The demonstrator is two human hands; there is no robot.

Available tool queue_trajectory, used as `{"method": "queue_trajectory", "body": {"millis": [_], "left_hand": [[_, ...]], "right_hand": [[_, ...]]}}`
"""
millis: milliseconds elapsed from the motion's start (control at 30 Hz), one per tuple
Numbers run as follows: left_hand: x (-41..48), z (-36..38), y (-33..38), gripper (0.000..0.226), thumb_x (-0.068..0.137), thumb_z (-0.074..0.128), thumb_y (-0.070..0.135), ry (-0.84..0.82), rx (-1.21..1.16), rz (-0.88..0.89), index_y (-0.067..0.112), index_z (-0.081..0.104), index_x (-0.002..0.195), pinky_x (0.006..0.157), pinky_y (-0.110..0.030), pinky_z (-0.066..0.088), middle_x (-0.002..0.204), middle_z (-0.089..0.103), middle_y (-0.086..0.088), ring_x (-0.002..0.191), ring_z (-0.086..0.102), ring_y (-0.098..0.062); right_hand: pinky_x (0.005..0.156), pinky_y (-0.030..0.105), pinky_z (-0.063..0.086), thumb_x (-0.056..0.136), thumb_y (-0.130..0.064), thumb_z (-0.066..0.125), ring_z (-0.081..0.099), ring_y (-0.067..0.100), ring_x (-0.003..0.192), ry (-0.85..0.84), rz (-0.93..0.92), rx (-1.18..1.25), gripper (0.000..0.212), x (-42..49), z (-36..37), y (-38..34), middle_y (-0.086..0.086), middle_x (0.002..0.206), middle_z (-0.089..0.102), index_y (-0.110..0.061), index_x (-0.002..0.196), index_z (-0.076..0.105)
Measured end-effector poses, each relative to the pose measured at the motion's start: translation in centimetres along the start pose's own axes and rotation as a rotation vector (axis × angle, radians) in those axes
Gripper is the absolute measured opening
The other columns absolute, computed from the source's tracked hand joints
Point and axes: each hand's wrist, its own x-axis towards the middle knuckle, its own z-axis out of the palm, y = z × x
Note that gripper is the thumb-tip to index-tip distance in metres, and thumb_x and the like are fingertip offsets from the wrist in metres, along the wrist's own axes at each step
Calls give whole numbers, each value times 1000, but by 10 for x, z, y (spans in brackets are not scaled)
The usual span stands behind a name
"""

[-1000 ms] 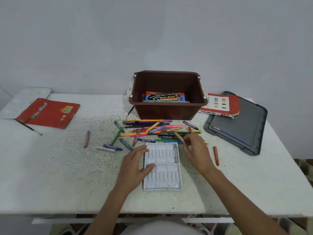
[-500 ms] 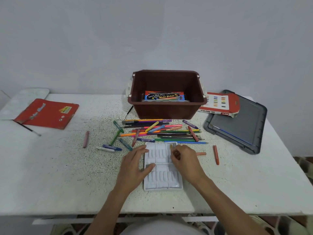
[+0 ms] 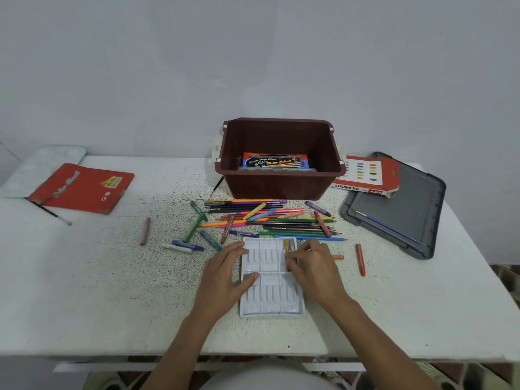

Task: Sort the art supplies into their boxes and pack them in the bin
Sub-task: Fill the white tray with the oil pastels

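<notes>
Packing bin (image 3: pixel 281 187): we see it at the far edge of the table (image 3: pixel 422 319), watercolour box (image 3: pixel 275 161) inside.
Tray (image 3: pixel 271 305): white, right before us (pencils (image 3: pixel 295 220) scattered just beyond).
Left hand (image 3: pixel 225 274): fingers straight, pressing the tray's left edge.
Right hand (image 3: pixel 315 266): curled, pinching an ochre crayon (image 3: pixel 286 244) in the far-right slot.

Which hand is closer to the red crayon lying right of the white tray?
Right. The right hand is just left of the red crayon; the left hand rests on the tray's left edge.
</notes>
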Motion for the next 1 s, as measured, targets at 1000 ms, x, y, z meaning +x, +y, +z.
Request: {"method": "queue_trajectory", "body": {"millis": [1000], "left_hand": [[-1,-6,9,54,87,71,41,-15,6,-19,23,51,134,104,-50,41,136,54,7,127,49,-13]], "right_hand": [[75,28,44,100,-10,49,59,27,96,85,404,34,39,-2,-58,61,17,119,59,-12,139,51]]}}
